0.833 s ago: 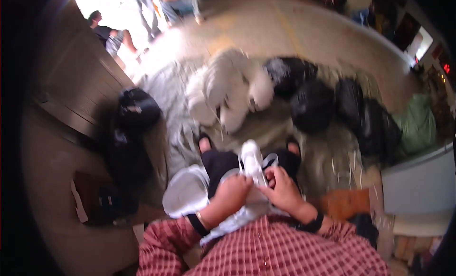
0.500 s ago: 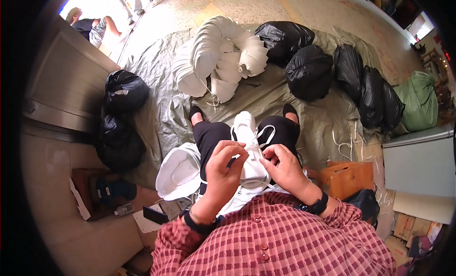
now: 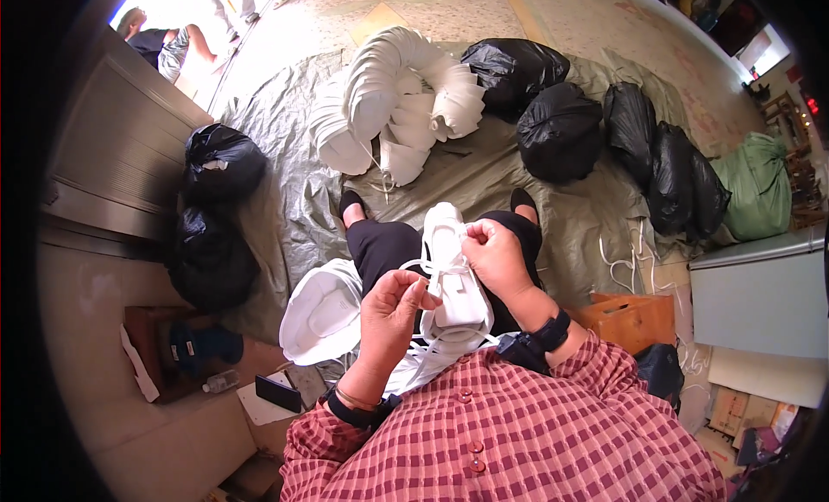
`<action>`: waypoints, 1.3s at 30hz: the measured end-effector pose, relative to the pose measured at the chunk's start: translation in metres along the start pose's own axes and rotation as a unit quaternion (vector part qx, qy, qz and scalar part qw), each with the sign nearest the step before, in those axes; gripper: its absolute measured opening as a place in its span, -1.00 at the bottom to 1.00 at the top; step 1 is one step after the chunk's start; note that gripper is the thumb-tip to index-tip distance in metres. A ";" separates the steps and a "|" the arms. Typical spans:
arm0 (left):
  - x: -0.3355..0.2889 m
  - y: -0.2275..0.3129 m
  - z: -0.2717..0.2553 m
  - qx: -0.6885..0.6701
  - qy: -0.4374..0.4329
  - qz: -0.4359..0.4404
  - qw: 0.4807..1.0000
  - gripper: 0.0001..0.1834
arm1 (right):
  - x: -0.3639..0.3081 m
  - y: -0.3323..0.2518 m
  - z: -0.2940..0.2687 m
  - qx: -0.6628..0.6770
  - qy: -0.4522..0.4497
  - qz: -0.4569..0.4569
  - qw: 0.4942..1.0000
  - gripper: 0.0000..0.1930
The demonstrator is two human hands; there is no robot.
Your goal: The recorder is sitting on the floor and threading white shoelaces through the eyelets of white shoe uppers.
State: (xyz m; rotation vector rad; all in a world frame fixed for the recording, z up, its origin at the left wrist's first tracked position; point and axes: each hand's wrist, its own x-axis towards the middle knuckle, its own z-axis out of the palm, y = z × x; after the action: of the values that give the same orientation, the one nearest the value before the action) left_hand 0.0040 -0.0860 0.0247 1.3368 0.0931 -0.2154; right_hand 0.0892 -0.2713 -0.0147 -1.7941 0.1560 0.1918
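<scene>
A white shoe upper (image 3: 464,310) lies lengthwise over my lap, its toe pointing away from me. White shoelace (image 3: 447,267) crosses its front part and loops out to the left. My left hand (image 3: 389,312) is closed in a pinch on the lace, left of the upper's opening. Farther forward, my right hand (image 3: 497,258) pinches at the lace on the upper's right side; the fingers partly hide the exact hold. More white laces (image 3: 416,364) bunch up close to my shirt. Beside my left thigh rests a stack of nested white uppers (image 3: 321,310).
Ahead, a curved pile of white uppers (image 3: 371,96) lies on a grey-green tarp (image 3: 294,217). Black bags (image 3: 560,135) stand to the right and left, plus a green sack (image 3: 754,187). A wooden stool (image 3: 629,319) is at my right, a phone (image 3: 278,393) at my left.
My right hand has moved forward and up along the upper's right side. The left hand has dropped slightly lower and left. The lace loop on the right has been drawn in.
</scene>
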 end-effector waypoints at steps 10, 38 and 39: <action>0.019 -0.007 0.001 0.027 0.097 0.132 0.986 -0.93 | -0.022 -0.037 -0.045 0.457 -0.141 0.093 0.873 -0.82; -0.020 0.064 -0.033 -0.042 0.081 0.088 0.992 -0.90 | -0.008 -0.123 -0.278 0.460 -0.052 -0.252 0.849 -0.79; -0.019 0.062 -0.037 -0.093 0.061 0.056 0.992 -0.91 | -0.008 -0.130 -0.280 0.465 0.008 -0.250 0.849 -0.83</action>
State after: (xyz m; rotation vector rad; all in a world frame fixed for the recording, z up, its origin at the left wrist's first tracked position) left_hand 0.0001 -0.0344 0.0794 1.1645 0.1380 -0.0288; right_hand 0.1211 -0.5142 0.1736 -0.8112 -0.1931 -0.2507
